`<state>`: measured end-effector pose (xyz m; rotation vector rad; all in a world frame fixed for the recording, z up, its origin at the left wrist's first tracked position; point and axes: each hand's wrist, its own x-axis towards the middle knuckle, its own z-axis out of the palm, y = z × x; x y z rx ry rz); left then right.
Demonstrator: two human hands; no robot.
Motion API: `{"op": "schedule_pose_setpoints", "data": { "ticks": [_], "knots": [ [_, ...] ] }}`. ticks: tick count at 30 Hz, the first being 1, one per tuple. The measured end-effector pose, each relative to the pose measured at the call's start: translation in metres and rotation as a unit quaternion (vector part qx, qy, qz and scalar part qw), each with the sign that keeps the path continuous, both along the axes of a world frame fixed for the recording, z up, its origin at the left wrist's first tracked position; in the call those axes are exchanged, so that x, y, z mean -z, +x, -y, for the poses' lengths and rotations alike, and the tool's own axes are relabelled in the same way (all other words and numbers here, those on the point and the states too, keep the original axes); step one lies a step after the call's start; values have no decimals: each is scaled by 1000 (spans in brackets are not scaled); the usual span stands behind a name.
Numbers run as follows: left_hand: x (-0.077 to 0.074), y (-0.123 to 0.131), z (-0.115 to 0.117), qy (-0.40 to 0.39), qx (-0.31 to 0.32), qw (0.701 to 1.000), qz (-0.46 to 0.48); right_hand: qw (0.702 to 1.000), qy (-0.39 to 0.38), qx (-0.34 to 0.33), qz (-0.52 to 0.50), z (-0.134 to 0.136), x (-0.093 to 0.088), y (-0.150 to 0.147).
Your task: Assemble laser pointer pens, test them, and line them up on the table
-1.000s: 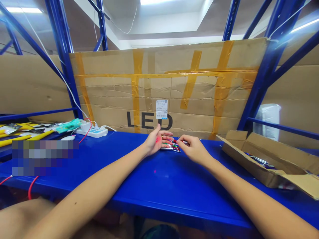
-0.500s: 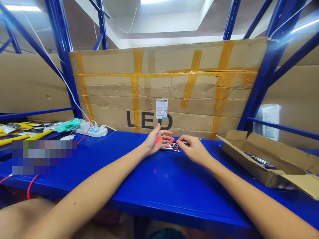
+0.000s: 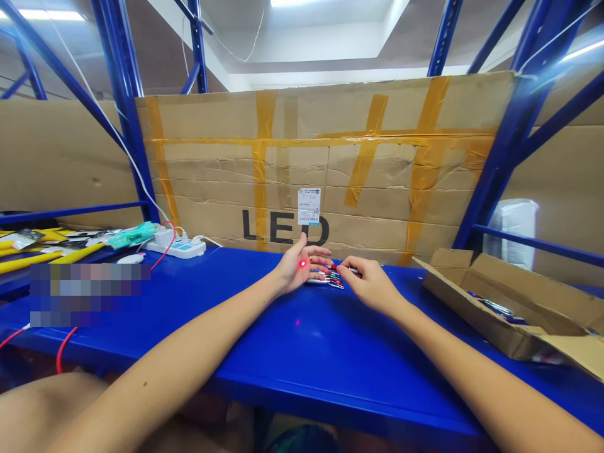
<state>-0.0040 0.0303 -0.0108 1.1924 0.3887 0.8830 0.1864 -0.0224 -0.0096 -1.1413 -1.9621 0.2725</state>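
Note:
My left hand point(image 3: 298, 267) is held open above the blue tabletop, palm turned to the right, thumb up and fingers stretched out. A bright red light spot falls on its palm. Between the closed fingers of my right hand point(image 3: 370, 280) is a slim red laser pen point(image 3: 335, 267), pointing left at that palm. Much of the pen is hidden by the fingers. Several metal-coloured pens point(image 3: 325, 280) lie in a small pile on the table behind and between the two hands. A fainter red spot shows on the tabletop nearer to me.
An open cardboard box point(image 3: 500, 333) with blue and silver pens stands at the right. At the left are a white power strip point(image 3: 182, 247), a red cable point(image 3: 163, 255) and yellow-handled items point(image 3: 75, 255). A tall cardboard sheet point(image 3: 226, 176) backs the table between blue posts.
The view has shifted slightly. The red spot on my left palm looks brighter and a little higher. Both hands otherwise keep their pose, with the laser pen still in my right hand.

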Motion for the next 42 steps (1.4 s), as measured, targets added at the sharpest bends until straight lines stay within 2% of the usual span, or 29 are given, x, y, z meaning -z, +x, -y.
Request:
{"op": "schedule_pose_setpoints", "data": {
  "ticks": [4,6,9,11,14,19,21,23,26,31,35,42],
  "knots": [
    [0,2,3,42,-20,999,-22,1000,5,-10,-7,-5,4,2],
    [2,4,3,102,-57,991,-61,1000,7,-24,3,-9,7,3],
    [5,7,-6,211,-127,960,-136,998,-2,-47,30,-23,11,6],
    [5,8,-17,250,-169,938,-169,998,-7,-39,42,-38,12,8],
    [6,6,-39,260,-221,921,-186,999,-29,-11,15,-67,13,12],
    [14,6,-80,276,-259,900,-216,994,-101,7,-45,-107,18,14],
    [21,8,-93,287,-280,882,-247,994,-94,39,-42,-117,21,13],
    [28,9,-104,309,-304,853,-290,995,-66,77,4,-125,25,11],
    [36,9,-115,330,-314,827,-328,990,-34,114,72,-133,32,9],
    [47,6,-124,324,-303,822,-357,987,-46,115,99,-139,42,7],
    [53,4,-128,317,-295,818,-378,986,-59,112,109,-135,42,7],
    [53,6,-126,308,-290,817,-392,985,-77,96,124,-127,40,7]
  ]
}}
